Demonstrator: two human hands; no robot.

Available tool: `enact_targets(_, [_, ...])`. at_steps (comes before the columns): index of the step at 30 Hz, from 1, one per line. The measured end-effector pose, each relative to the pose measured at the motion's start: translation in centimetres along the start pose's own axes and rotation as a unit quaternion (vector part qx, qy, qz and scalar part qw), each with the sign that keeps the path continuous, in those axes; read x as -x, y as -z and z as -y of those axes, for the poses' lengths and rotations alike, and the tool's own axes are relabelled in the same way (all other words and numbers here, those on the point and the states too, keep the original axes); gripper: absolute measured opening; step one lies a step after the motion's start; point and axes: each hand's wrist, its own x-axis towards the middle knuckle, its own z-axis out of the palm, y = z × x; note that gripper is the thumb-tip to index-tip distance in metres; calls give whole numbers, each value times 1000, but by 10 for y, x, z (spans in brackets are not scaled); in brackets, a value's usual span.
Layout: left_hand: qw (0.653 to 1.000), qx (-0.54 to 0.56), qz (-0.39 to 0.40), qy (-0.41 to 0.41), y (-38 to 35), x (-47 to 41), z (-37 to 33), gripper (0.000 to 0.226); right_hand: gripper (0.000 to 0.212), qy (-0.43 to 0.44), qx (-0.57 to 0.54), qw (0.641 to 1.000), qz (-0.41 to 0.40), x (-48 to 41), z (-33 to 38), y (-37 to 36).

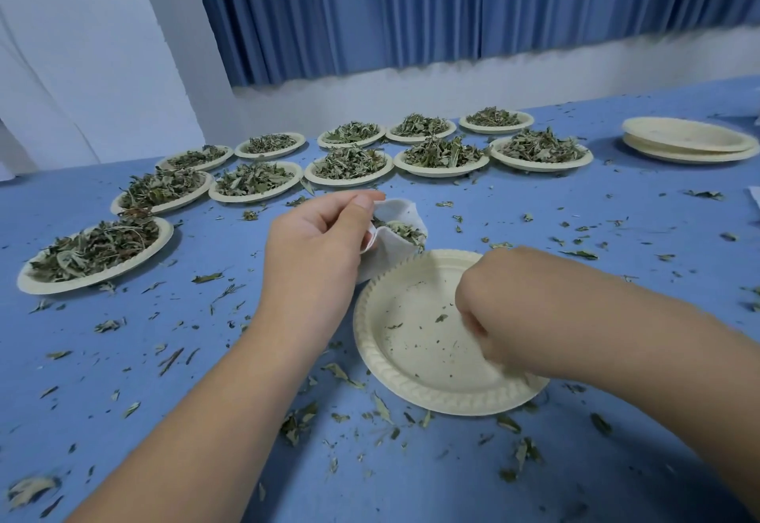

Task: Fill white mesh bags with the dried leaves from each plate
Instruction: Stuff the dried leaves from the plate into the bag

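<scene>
The left hand [316, 243] is pinching the leaf-filled white mesh bag [401, 210] open mid-surface. The right hand [489, 308] is curling over the nearly emptied plate [411, 362], its contents hidden. The last crumbs probably need gathering next.

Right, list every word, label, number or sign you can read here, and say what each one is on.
None: no readable text shows anywhere in this view.
White mesh bag, pinched by the left hand: plain, no tag or print visible.
Nearly empty plate, stack of empty plates, leaf-filled plates: no print; the near plate shows only a moulded rim pattern.
Blue curtain and blue table: unmarked.
</scene>
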Motion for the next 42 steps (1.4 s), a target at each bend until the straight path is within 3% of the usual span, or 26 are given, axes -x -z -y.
enact_targets(4, [1000, 6, 0, 3, 0, 1, -2, 21, 11, -18, -162, 986, 27, 2, -13, 9])
enact_targets(6, [1000, 12, -1, 7, 0, 2, -3, 22, 16, -9, -259, 966, -3, 3, -25, 15])
enact_targets(11, [1000, 17, -2, 9, -1, 2, -7, 23, 6, 47, -494, 852, -169, 5, -33, 33])
enact_targets(13, [1000, 17, -1, 10, 0, 2, -8, 23, 3, 57, -498, 833, -235, 1, -27, 39])
enact_targets(15, [1000, 13, -1, 14, 1, 2, -8, 22, 8, 59, -462, 839, -281, -6, -20, 42])
enact_targets(21, [999, 12, -3, 29, 0, 3, -10, 23, 11, 82, -242, 917, -306, -30, 2, 51])
enact_targets(23, [999, 16, -11, 30, 1, 2, -10, 24, 16, 74, -256, 908, -322, -33, 2, 50])
enact_targets(27, [998, 45, -21, 38, 5, -2, -8, 19, 9, 81, -343, 856, -377, -27, -6, 41])
enact_targets(30, [996, 73, -23, 49, 6, -3, -7, 21, 40, 97, -336, 887, -300, -21, -13, 33])
enact_targets(32, [996, 70, -22, 50, 5, -2, -8, 21, 46, 96, -283, 912, -280, -21, -13, 28])
enact_targets(37, [999, 36, -8, 33, 3, 0, -7, 23, 14, 94, -273, 898, -332, -26, -14, 26])
enact_targets(42, [1000, 12, 3, 23, 1, 1, -7, 23, 12, 53, -428, 852, -296, -22, -20, 26])
